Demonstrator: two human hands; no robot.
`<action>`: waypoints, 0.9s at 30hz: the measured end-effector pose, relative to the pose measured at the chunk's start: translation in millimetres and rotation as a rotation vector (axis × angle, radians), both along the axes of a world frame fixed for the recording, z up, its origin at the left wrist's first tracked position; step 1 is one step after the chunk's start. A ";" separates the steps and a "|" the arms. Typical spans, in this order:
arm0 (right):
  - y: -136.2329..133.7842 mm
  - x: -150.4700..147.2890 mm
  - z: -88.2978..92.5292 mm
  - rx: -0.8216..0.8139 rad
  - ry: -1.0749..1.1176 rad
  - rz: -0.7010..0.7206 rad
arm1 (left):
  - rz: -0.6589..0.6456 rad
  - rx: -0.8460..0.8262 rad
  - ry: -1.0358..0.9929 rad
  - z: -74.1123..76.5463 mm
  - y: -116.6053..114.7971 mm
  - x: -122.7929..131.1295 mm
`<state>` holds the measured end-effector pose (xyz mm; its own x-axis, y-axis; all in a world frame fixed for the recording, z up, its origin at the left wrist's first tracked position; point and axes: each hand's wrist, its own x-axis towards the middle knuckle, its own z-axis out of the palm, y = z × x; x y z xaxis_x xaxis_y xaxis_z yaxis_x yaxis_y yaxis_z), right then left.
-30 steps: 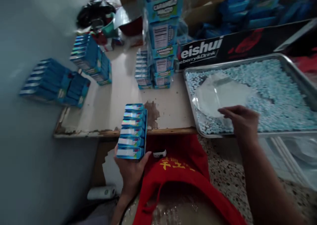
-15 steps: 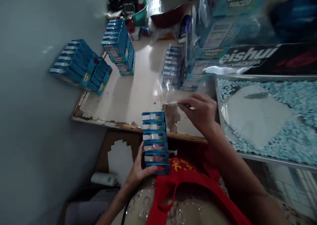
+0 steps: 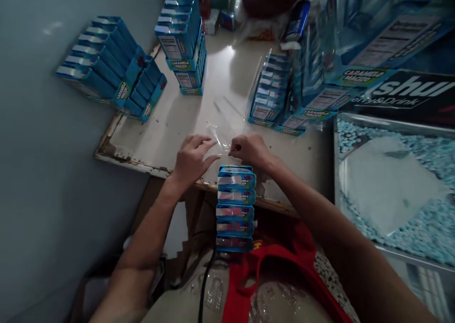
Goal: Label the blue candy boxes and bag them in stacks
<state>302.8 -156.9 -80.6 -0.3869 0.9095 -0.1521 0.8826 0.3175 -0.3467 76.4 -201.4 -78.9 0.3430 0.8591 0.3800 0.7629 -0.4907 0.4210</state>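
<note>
The left hand (image 3: 192, 157) has left the blue box (image 3: 235, 211), now unheld between table (image 3: 142, 138) and red apron (image 3: 302, 247), and spreads half-open, contact unclear, by clear film (image 3: 222, 140) the right hand (image 3: 250, 150) pinches, so both can work the film.

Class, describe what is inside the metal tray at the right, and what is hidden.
The metal tray holds small pale-blue pieces, with whitish plastic on top. Whatever lies directly under the plastic is covered.
</note>
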 end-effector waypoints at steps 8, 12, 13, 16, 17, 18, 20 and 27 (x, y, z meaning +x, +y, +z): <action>-9.1 12.9 -7.4 -0.027 0.186 -0.002 | -0.053 0.048 0.299 -32.1 29.3 9.8; -22.9 28.5 5.4 -0.021 -0.023 0.015 | -0.038 0.155 0.358 -40.5 5.2 9.1; -27.6 31.6 11.0 -0.040 -0.076 0.015 | -0.042 0.161 0.364 -39.6 -0.4 9.5; -39.9 36.7 31.2 -0.109 -0.115 -0.024 | -0.073 0.095 0.314 -25.3 -14.3 10.7; -42.8 37.1 38.9 -0.125 -0.099 -0.063 | -0.073 0.060 0.282 -16.6 -18.3 11.0; -45.4 37.2 46.8 -0.140 -0.076 -0.109 | -0.063 0.033 0.249 -6.4 -22.4 11.4; -51.8 36.3 63.3 -0.147 -0.013 -0.198 | -0.013 0.020 0.192 16.2 -32.7 12.8; -122.8 16.8 82.1 0.470 0.103 -0.246 | 0.323 0.105 -0.088 40.0 -86.6 27.7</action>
<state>319.6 -279.7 1.6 -0.1458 0.9359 0.3208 0.9195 0.2479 -0.3052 104.1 -287.9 -38.9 0.0221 0.8725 0.4881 0.8489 -0.2742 0.4518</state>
